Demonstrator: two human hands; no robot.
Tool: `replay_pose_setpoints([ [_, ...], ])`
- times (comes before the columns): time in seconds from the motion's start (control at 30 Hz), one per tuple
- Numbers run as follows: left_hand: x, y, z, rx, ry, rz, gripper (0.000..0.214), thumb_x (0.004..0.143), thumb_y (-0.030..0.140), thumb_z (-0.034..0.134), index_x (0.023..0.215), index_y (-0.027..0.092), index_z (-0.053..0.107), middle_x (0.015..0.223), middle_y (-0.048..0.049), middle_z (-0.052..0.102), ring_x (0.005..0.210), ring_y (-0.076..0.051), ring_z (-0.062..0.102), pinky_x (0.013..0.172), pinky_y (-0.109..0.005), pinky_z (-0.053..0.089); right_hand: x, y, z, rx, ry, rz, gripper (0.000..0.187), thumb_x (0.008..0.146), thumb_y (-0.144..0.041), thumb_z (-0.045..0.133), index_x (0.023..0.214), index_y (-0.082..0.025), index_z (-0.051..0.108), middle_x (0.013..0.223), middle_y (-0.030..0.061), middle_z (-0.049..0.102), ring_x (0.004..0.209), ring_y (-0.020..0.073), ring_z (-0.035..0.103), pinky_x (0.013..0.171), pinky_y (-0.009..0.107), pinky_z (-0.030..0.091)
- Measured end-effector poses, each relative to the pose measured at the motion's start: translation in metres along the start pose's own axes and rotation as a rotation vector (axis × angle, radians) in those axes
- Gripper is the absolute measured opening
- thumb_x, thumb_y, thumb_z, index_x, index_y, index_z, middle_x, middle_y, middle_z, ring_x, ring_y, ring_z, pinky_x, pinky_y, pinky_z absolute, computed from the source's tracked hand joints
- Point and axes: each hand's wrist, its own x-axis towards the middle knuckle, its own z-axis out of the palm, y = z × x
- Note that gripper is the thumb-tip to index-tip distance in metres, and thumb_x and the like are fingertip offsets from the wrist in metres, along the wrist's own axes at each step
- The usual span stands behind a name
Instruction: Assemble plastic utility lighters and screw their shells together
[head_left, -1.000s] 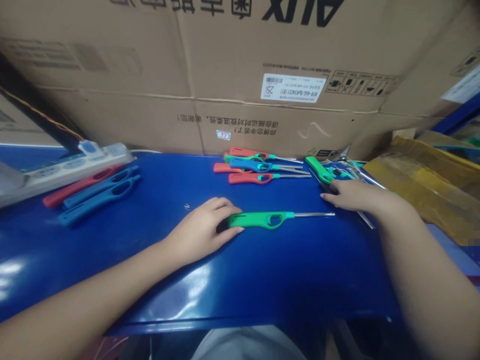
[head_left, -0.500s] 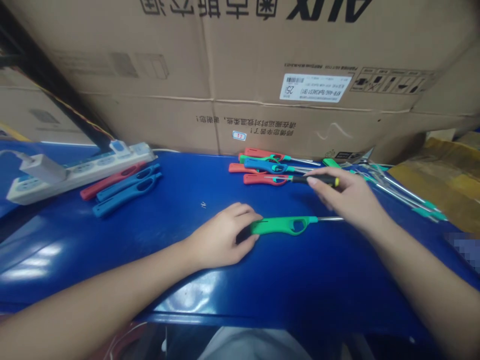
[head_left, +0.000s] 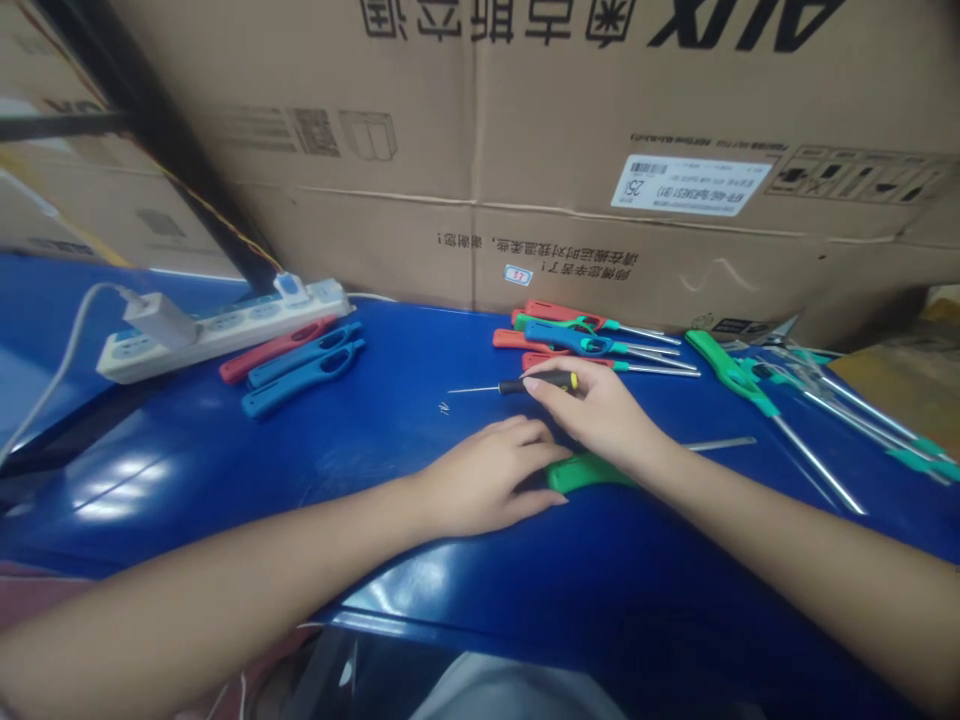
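My left hand (head_left: 499, 475) is closed on the handle end of a green long-neck lighter (head_left: 589, 471), which lies on the blue table. Part of that lighter is hidden behind my right wrist, and its metal tube shows on the far side. My right hand (head_left: 600, 405) grips a screwdriver (head_left: 536, 382) with a black and yellow handle. Its thin shaft points left, just above a few tiny screws or pins (head_left: 444, 407) on the table. Behind my right hand lies a pile of red, blue and green lighters (head_left: 570, 340) with metal tubes.
At the left, one red and two blue handle shells (head_left: 304, 380) lie in front of a white power strip (head_left: 225, 325). Another green lighter (head_left: 731, 370) and several loose metal tubes (head_left: 862, 405) lie at the right. A large cardboard box (head_left: 555, 120) stands along the back.
My right hand has moved left with the screwdriver, bringing its shaft near the tiny pieces. My left hand still holds the green lighter. The view has shifted, showing another green lighter at the right.
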Motion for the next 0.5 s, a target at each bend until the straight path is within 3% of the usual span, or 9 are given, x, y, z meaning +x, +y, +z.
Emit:
replay_pose_setpoints([
  [0.27,-0.0008,-0.0002,0.0005,-0.020,0.043,0.043,0.038,0.094,0.033,0.069,0.129,0.018,0.066,0.135,-0.0144,0.065,0.129,-0.030,0.058,0.112,-0.049,0.047,0.0017,0.0014,0.0099,-0.047,-0.063,-0.033,0.015,0.084,-0.033,0.069,0.092,-0.021,0.073,0.098,0.0042,0.076,0.095,0.0224,0.069,0.094,0.041,0.052],
  [0.5,-0.0008,-0.0003,0.0006,-0.004,0.022,0.032,0.038,0.095,0.034,0.068,0.130,0.018,0.065,0.131,-0.0122,0.067,0.123,-0.029,0.060,0.109,-0.045,0.048,0.0019,0.0041,0.0072,-0.020,-0.019,-0.015,0.018,0.083,-0.038,0.071,0.091,-0.022,0.072,0.094,0.0037,0.074,0.086,0.0203,0.067,0.082,0.036,0.052],
])
